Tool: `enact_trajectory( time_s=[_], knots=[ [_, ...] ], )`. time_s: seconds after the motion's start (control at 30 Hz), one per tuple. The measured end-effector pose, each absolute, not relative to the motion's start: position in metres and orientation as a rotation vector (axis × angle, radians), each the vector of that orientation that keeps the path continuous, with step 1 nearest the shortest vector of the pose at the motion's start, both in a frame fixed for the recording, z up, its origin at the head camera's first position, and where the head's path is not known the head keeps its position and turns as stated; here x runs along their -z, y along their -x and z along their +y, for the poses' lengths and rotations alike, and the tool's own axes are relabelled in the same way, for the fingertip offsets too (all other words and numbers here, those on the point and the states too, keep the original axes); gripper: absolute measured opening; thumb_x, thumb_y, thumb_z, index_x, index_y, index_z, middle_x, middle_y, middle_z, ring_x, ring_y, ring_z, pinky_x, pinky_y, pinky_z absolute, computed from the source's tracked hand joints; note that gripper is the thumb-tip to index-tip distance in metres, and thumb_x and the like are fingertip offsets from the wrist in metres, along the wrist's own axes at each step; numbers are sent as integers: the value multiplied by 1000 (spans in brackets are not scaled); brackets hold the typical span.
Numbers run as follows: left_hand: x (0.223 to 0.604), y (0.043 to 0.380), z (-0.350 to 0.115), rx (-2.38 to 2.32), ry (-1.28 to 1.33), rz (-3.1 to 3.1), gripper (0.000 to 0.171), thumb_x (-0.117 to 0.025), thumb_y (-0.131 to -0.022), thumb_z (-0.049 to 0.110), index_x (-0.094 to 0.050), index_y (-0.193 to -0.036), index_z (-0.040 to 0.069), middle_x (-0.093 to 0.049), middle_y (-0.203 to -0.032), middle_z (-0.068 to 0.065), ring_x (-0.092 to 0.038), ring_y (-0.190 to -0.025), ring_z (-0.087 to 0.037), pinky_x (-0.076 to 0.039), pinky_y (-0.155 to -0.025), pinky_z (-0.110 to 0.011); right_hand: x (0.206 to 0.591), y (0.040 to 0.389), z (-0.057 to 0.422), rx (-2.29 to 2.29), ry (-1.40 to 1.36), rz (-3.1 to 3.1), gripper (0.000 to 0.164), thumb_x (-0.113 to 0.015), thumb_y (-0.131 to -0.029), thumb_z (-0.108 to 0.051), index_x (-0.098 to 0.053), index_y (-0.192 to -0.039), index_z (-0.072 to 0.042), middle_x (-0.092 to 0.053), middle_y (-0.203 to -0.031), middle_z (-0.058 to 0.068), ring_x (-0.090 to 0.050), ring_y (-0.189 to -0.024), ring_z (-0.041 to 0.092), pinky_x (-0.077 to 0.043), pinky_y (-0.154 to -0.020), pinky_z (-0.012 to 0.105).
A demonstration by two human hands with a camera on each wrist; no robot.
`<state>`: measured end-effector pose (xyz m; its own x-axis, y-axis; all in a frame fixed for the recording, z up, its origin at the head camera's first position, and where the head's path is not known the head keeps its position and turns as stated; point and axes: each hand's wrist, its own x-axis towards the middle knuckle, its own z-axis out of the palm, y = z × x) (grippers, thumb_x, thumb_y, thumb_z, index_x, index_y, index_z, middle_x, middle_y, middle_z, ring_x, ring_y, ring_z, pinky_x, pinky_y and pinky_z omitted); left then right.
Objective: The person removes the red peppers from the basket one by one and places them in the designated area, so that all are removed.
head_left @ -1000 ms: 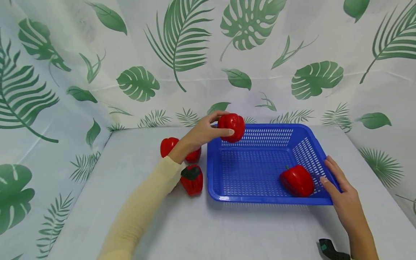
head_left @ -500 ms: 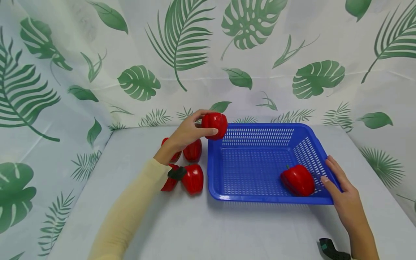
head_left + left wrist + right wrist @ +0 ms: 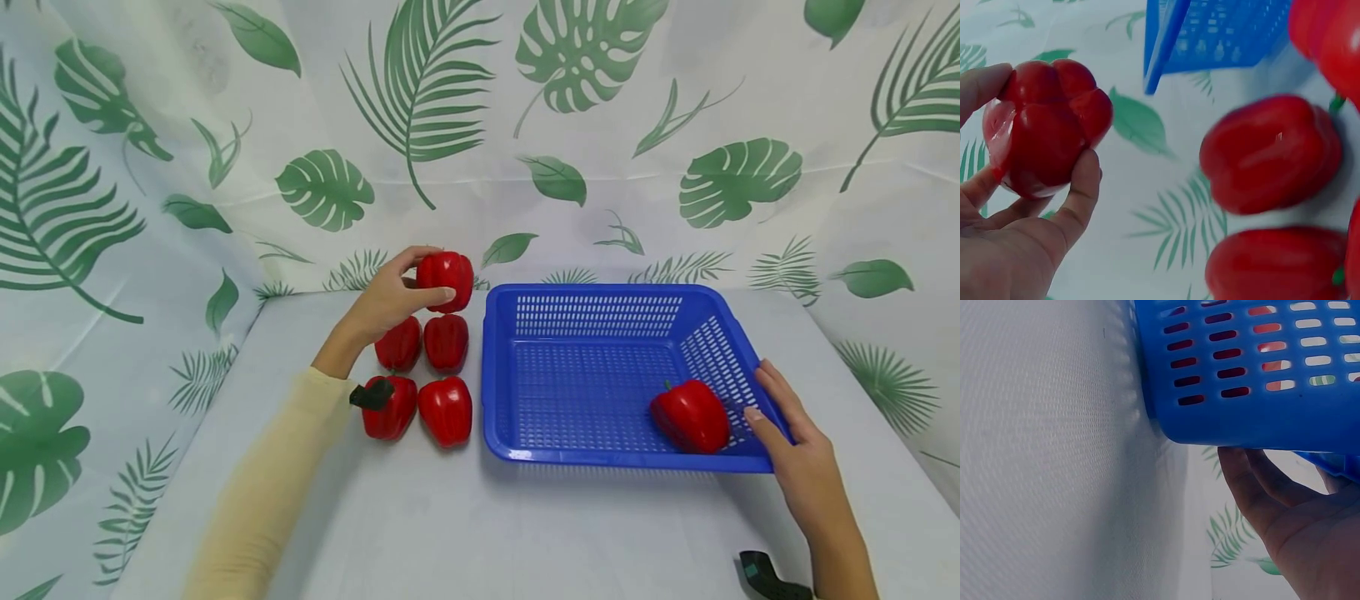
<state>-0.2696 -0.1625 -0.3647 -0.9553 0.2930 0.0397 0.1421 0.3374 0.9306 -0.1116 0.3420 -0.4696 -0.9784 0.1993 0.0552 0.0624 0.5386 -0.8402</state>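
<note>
My left hand [image 3: 390, 298] holds a red bell pepper [image 3: 446, 282] between thumb and fingers, above the table and left of the blue basket [image 3: 498, 375]. In the left wrist view the held pepper [image 3: 1047, 128] shows its lobed end, with the fingers curled round it. Below that hand, several red bell peppers [image 3: 446, 411] lie grouped beside the basket. One more bell pepper [image 3: 691, 417] lies inside the basket at its front right. My right hand [image 3: 802, 450] grips the basket's right rim, thumb on top. In the right wrist view its fingers [image 3: 1250, 481] touch the basket from below the rim.
A white cloth covers the table [image 3: 570, 533], with a leaf-patterned curtain [image 3: 450, 100] behind and at the sides. Black wrist cameras show near the left sleeve [image 3: 372, 393] and the right wrist [image 3: 772, 577].
My left hand has moved left with the bell pepper, from over the basket's left corner to behind the grouped peppers, uncovering them. The right hand and basket stay in place.
</note>
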Motion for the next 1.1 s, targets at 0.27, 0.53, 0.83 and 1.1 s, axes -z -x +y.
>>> enact_trajectory(
  time_s=[0.27,0.53,0.83,1.1],
  knots=[
    [362,269,-191,-1614,-333,2550,71,-80,-93,26,-49,-156,13,-54,-146,-14,-55,-125,-37,-58,-96,-54,469,112,341,-1433,239,-2625,64,-48,-114,-36,-22,-172,-33,-12,-173,-25,-3,-162,13,-18,-113,77],
    [363,263,-216,-1570,-264,2595,72,-80,-93,23,-47,-156,11,-52,-148,-17,-53,-126,-38,-58,-96,-51,468,112,341,-1432,234,-2623,64,-49,-114,-36,-22,-172,-34,-12,-173,-25,-3,-163,14,-19,-113,77],
    [369,258,-239,-1538,-188,2626,75,-79,-95,23,-44,-160,10,-50,-151,-19,-51,-129,-40,-57,-98,-54,468,111,341,-1430,233,-2623,64,-49,-113,-36,-22,-172,-34,-12,-173,-25,-3,-163,13,-19,-113,77],
    [374,251,-260,-1480,-113,2676,79,-80,-94,22,-39,-160,7,-45,-154,-22,-46,-134,-42,-54,-101,-57,469,112,342,-1439,224,-2614,64,-48,-114,-34,-22,-172,-31,-12,-174,-24,-4,-162,12,-16,-116,75]
  ],
)
